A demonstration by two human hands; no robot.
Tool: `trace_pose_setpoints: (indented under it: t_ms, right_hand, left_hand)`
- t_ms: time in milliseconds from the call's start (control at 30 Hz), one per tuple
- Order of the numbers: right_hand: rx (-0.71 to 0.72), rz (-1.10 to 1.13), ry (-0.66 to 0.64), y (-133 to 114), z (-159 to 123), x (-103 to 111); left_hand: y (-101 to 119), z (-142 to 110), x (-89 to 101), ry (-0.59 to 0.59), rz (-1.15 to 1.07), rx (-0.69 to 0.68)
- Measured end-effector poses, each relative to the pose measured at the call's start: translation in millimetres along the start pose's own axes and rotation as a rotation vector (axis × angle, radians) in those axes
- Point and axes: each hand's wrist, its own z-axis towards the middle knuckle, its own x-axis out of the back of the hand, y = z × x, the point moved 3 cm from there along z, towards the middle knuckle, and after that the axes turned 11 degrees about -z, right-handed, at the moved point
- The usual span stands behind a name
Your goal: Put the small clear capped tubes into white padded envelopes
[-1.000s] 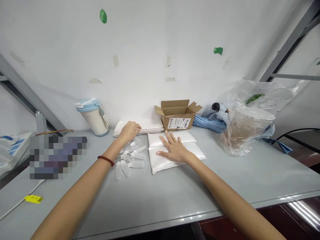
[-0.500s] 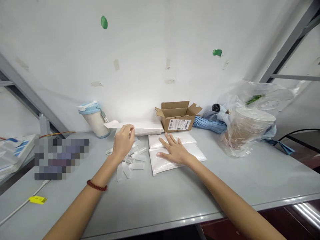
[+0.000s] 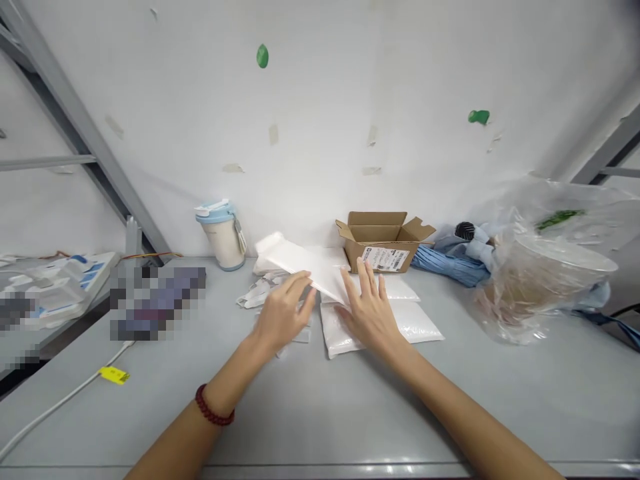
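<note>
My left hand (image 3: 284,313) pinches the near edge of a white padded envelope (image 3: 295,259), which is tilted up over the table. The fingers of my right hand (image 3: 371,303) are spread, with its thumb side close to the envelope's right corner. Under and behind that hand lie white bubble mailers (image 3: 417,323), one overlapping another. Another white envelope (image 3: 327,257) lies flat behind the raised one. Small translucent plastic pieces (image 3: 301,332) show partly beneath my left hand; the rest are hidden by hand and envelope.
An open cardboard box (image 3: 385,243) with a label stands at the wall. A blue-lidded tumbler (image 3: 223,240) is left of it. To the right are blue cloth bundles (image 3: 453,263) and a plastic-wrapped roll (image 3: 555,273). A white cable (image 3: 65,399) runs along the left.
My left hand has moved right and taken hold of a white envelope, lifting it at an angle. My right hand has risen somewhat from lying flat on the mailers. The view has shifted left.
</note>
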Motion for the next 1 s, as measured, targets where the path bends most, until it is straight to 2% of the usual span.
trace_pose_setpoints:
  t_ms: [67,167,233,367,433,533,667,767,867,1000]
  right_hand:
    - [0.028,-0.058,0.018,-0.9,-0.4,0.4]
    - [0.044,-0.14,-0.04,3.0,0.1,-2.5]
    - [0.029,-0.165,-0.086,7.8,1.0,-4.4]
    - [-0.008,-0.173,-0.11,14.6,2.0,-5.2]
    - [-0.01,-0.167,-0.098,14.2,1.9,-4.5]
    - [-0.013,-0.151,-0.098,10.6,1.4,-2.5]
    - [-0.001,-0.092,-0.095,5.0,-0.2,3.0]
    - [0.044,0.001,-0.083,1.6,-2.3,7.8]
    - [0.135,0.102,-0.091,-1.5,-4.5,10.7]
    - [0.204,0.2,-0.166,-2.3,-5.5,10.5]
  left_hand:
    - [11.0,-2.6,-7.0,-0.055,-0.055,-0.045]
    - [16.4,-4.0,-8.9,-0.114,-0.063,-0.084]
    - [8.8,-0.5,-0.3,-0.039,-0.037,-0.034]
    - [-24.2,10.1,30.4,0.229,0.036,0.241]
    - [-41.2,13.3,41.8,0.263,0.038,0.365]
    - [-62.4,13.3,47.6,0.199,-0.082,0.573]
    - [-73.7,7.1,39.8,0.073,-0.545,0.862]
    - [-69.0,5.9,35.1,0.015,-0.766,0.907]
    - [-61.6,5.8,32.0,-0.048,-0.825,0.93]
    - [-50.2,5.1,24.8,-0.189,-0.892,0.969]
